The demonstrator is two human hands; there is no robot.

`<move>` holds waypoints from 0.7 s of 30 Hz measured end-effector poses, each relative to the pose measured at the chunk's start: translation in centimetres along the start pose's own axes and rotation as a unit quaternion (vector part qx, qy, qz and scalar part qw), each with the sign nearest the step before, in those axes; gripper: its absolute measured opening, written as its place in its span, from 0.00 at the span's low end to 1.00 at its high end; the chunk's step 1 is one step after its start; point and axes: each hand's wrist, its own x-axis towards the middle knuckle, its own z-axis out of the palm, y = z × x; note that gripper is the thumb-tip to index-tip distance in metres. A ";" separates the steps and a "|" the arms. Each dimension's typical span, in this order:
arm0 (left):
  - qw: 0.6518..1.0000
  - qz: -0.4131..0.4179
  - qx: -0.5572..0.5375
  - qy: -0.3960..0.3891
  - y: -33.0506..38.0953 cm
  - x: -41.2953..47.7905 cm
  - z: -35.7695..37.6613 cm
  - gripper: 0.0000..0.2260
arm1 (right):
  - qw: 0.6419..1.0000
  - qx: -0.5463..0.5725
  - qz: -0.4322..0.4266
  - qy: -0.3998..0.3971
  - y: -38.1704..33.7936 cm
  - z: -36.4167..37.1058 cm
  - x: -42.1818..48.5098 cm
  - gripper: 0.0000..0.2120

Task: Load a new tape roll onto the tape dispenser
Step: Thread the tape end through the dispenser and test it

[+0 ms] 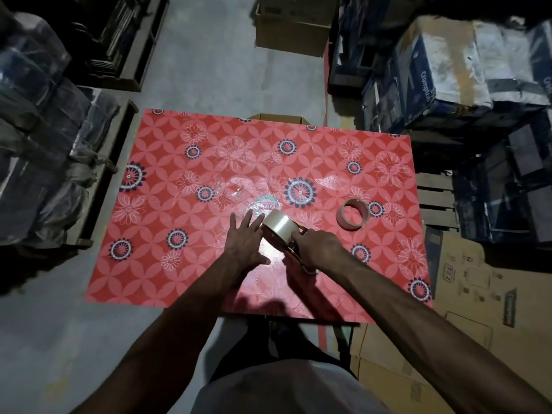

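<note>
A full roll of clear tape [279,227] sits on the tape dispenser [294,249], over the middle of the red flowered table [179,264]. My left hand [246,242] lies flat against the roll's left side, fingers spread. My right hand [316,248] is closed around the dispenser's handle, forefinger touching the roll. Most of the dispenser is hidden under my hands. An empty cardboard tape core [353,214] lies on the table to the right.
Crumpled clear wrapping [236,189] and a round label [265,206] lie just beyond the roll. Cardboard boxes [466,300] are stacked at right, wrapped bundles [38,144] at left, and an open box [294,22] stands on the floor beyond the table.
</note>
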 end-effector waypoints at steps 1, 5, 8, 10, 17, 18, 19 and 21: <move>1.000 -0.008 -0.004 -0.002 -0.2 0.0 0.0 0.55 | 1.000 -0.003 0.000 -0.002 0.0 -0.2 0.3 0.23; 1.000 -0.025 -0.004 -0.018 -0.5 -0.2 -0.4 0.55 | 0.999 -0.016 0.008 -0.030 0.0 -1.2 1.4 0.19; 0.999 -0.031 -0.006 -0.019 -0.6 -0.3 -0.4 0.56 | 0.995 -0.015 0.037 -0.087 1.6 -1.1 0.6 0.13; 1.000 -0.021 -0.017 -0.014 -0.9 -0.3 -0.2 0.56 | 0.990 -0.010 0.040 -0.135 4.1 -0.2 -0.8 0.13; 0.999 -0.004 -0.049 0.000 -0.2 -0.3 -0.3 0.56 | 0.958 0.239 0.033 -0.155 11.6 1.2 -3.3 0.22; 0.998 -0.005 -0.058 -0.005 0.2 -0.4 -0.7 0.55 | 0.955 0.266 0.008 -0.130 12.1 1.3 -3.6 0.26; 0.997 -0.006 -0.071 -0.013 0.5 -0.4 -1.1 0.53 | 0.952 0.291 -0.009 -0.097 12.3 1.6 -3.7 0.29; 0.995 -0.006 -0.099 -0.020 0.8 -0.7 -1.9 0.45 | 0.932 0.361 -0.005 -0.034 12.3 2.7 -3.4 0.28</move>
